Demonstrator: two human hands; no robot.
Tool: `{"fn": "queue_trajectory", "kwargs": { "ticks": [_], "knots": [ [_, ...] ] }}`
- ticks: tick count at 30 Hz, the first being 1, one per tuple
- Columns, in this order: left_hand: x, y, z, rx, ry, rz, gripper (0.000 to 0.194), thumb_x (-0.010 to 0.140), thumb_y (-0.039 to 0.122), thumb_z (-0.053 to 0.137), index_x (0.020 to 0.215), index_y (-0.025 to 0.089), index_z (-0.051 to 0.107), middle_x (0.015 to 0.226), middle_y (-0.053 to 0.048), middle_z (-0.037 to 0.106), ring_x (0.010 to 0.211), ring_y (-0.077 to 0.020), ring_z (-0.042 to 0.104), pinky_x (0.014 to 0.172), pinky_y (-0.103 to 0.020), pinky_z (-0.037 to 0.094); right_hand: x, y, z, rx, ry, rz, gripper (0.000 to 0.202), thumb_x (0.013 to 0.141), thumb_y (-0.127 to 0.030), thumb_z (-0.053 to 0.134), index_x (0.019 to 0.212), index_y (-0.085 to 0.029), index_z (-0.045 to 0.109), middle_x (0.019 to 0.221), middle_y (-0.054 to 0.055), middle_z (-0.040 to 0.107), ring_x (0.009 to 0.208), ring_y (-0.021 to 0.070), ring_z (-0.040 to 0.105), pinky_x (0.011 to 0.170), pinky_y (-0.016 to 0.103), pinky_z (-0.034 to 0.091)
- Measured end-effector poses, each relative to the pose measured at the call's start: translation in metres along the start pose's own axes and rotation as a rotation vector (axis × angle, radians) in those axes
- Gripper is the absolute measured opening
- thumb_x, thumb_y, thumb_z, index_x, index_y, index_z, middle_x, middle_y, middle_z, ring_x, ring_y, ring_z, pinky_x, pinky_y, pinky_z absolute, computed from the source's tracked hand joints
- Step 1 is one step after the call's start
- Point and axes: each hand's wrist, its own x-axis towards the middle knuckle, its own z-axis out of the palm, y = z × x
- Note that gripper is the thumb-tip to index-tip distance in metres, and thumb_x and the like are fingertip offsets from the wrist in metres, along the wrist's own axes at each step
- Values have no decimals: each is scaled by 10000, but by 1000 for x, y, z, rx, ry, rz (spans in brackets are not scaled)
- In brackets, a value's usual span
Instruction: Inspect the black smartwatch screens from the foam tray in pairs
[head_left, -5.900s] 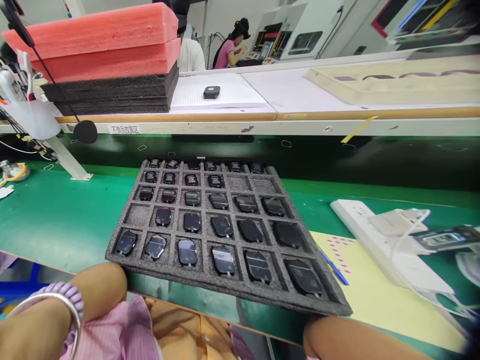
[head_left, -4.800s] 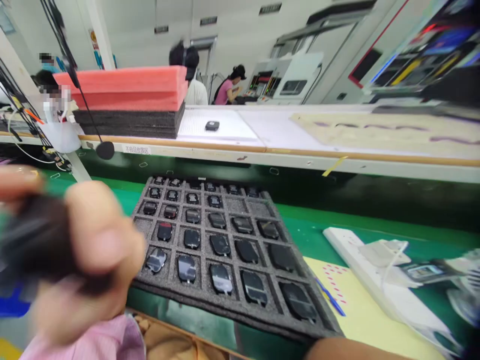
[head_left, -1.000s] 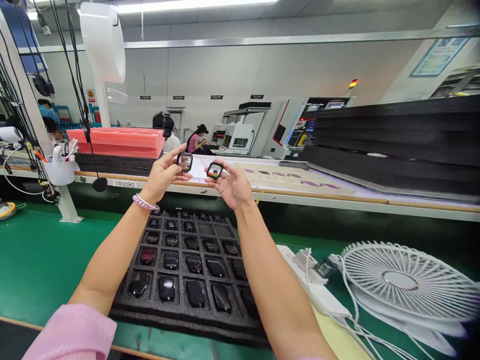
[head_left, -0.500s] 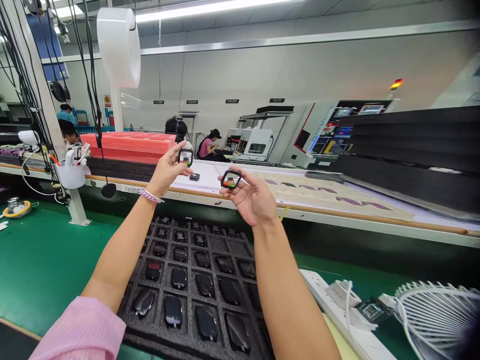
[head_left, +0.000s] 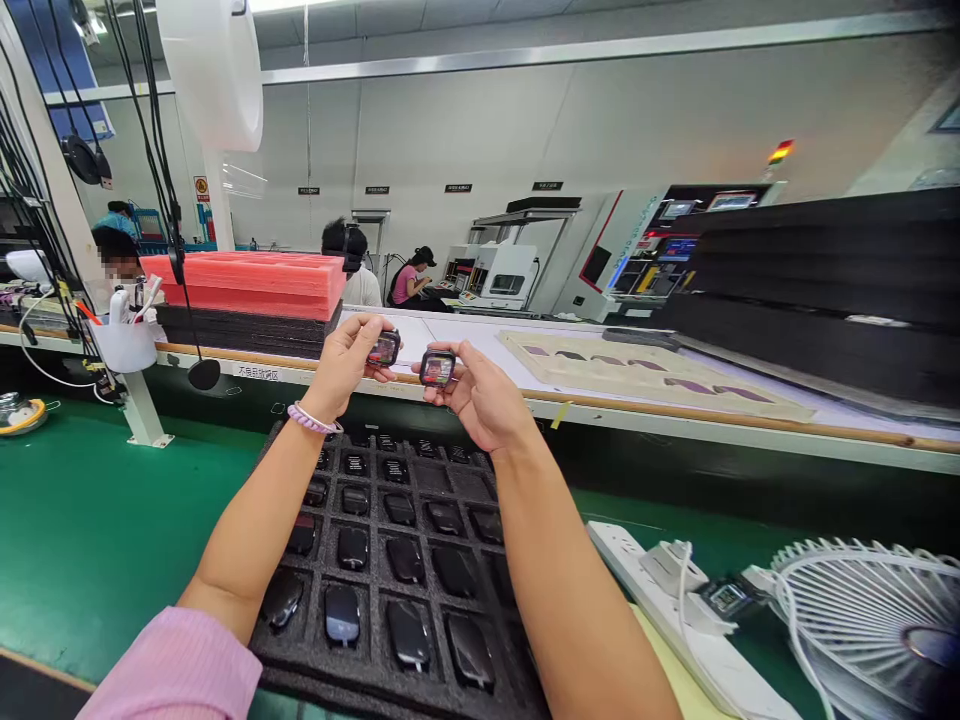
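My left hand [head_left: 349,362] pinches a dark square watch-like device [head_left: 385,348] by its edge, its lit screen facing me. Close by on the right, my right hand [head_left: 480,395] grips a second similar device [head_left: 437,368], also with a lit screen. The two devices are near each other but apart, held in the air by the shelf's front edge. Beneath my forearms lies a black foam tray [head_left: 375,590] whose compartments hold several dark devices; a couple of compartments toward the back right look unfilled.
A red foam stack [head_left: 247,285] and a white pen cup [head_left: 126,343] stand on the shelf at left. A beige template [head_left: 600,370] lies at right, near black stacked sheets [head_left: 825,290]. A power strip [head_left: 645,580] and white fan [head_left: 862,610] are at lower right.
My hands have come closer together, the left one lower and the left device turned more sideways. The camera view has shifted slightly. The small dark item on the shelf no longer shows.
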Motion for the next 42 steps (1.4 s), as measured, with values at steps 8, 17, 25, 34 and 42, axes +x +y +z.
{"fn": "queue_trajectory", "kwargs": {
  "ticks": [8,17,25,34,42],
  "knots": [
    [0,1,-2,-23,-42,0,336,817,344,697,1078,174,572,872,4,616,600,-104,668,589,-215,600,0,0,-5,3,0,-14,503,824,-626,733,1038,-185,623,809,63,695,565,160,607,509,247,470],
    [4,-6,-9,10,-106,83,564,753,279,754,1272,189,553,1079,-48,630,767,-106,690,782,-230,617,0,0,-11,-11,25,-32,555,806,-683,736,1044,-196,618,859,74,705,573,167,603,524,273,498],
    [13,-10,-37,32,-48,102,679,742,312,772,1358,192,512,1066,-45,632,770,-122,705,789,-246,614,0,-2,-19,-4,42,-50,565,782,-697,762,1028,-205,631,877,72,707,583,173,617,530,277,513],
    [13,-6,-35,70,44,56,429,847,361,698,1223,175,611,819,-2,622,539,-84,628,497,-163,511,-2,-1,-17,25,27,-41,561,770,-685,780,1028,-210,626,831,57,700,582,170,610,530,264,505],
    [7,-2,-23,136,104,33,361,882,501,662,973,152,674,669,2,568,464,-69,520,358,-138,384,-8,-4,-10,7,-66,-25,468,722,-437,822,1079,-212,618,895,46,709,621,165,625,570,275,510]
  ]
}}
